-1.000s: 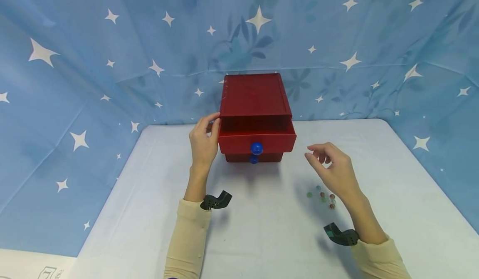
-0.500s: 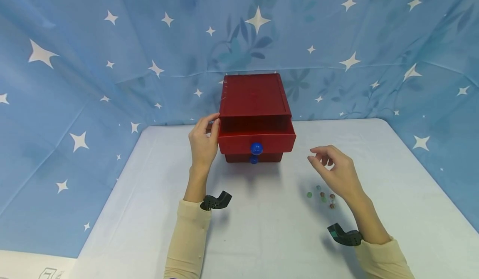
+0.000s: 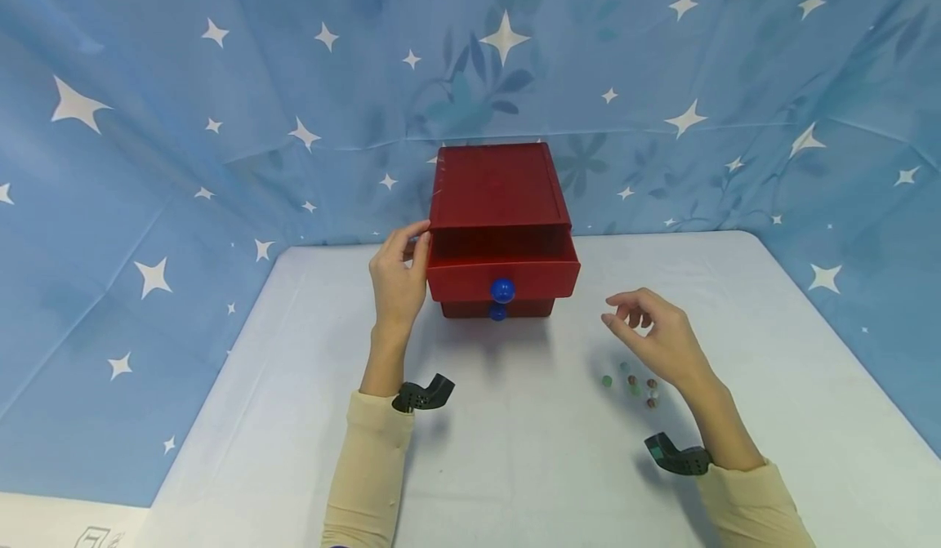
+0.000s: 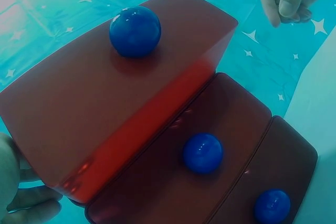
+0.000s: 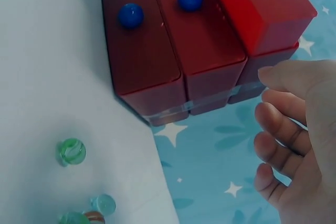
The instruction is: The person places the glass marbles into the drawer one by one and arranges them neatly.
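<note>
A small red drawer cabinet stands at the back of the table. Its top drawer, with a round blue knob, is pulled out, and the part of its inside that shows holds nothing. The two lower drawers are pushed in. My left hand touches the cabinet's left side near the front with its thumb and fingertips. Beyond the drawer's right side, my right hand hovers above the table, fingers loosely bent and holding nothing. Glass marbles lie in a loose group below it.
A white cloth covers the table. Behind it hangs a blue curtain with white stars. Closest to the cabinet in the right wrist view is a green-swirled marble. Clear tape runs along the cabinet's side.
My right hand has shifted slightly, a little lower and to the right than a second ago. My left hand, the drawer and the marbles have stayed as they were.
</note>
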Action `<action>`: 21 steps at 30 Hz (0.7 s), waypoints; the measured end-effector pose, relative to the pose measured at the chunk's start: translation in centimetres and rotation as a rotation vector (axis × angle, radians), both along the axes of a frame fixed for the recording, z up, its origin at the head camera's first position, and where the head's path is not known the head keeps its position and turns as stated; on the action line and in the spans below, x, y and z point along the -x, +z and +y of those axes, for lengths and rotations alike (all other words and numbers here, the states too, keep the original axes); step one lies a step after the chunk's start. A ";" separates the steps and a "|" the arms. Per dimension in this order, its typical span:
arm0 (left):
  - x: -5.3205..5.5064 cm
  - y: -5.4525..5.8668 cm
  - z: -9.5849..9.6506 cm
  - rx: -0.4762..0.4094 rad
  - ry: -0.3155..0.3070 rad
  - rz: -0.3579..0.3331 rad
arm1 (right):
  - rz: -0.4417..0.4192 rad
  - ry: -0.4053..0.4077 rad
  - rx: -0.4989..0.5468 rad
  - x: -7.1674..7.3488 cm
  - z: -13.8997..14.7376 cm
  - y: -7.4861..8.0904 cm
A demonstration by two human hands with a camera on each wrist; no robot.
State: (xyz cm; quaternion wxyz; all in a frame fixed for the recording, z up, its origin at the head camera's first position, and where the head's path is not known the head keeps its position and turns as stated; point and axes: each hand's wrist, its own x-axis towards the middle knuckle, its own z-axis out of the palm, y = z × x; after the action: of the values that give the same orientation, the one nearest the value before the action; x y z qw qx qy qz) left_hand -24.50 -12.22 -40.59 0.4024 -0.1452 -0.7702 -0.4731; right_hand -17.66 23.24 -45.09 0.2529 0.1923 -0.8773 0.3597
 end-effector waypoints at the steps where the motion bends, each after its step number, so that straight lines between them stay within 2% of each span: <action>1: 0.0 0.0 0.0 0.000 0.001 0.000 | -0.003 0.005 -0.004 0.0 0.1 -0.1; 10: 0.1 0.0 0.0 0.001 -0.004 -0.005 | -0.094 0.014 -0.065 0.1 1.0 -0.4; 18: 0.0 -0.1 0.0 -0.004 -0.008 -0.009 | -0.338 0.073 -0.167 0.1 1.7 -0.6; 21: 0.0 -0.1 -0.1 -0.002 -0.004 -0.007 | -0.392 0.107 -0.192 0.2 1.8 -0.7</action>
State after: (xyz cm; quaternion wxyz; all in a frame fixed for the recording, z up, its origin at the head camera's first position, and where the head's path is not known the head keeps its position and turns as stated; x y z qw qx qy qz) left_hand -24.55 -12.31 -40.66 0.3988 -0.1445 -0.7709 -0.4752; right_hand -17.89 24.99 -45.77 0.0386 0.1881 -0.9284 0.3181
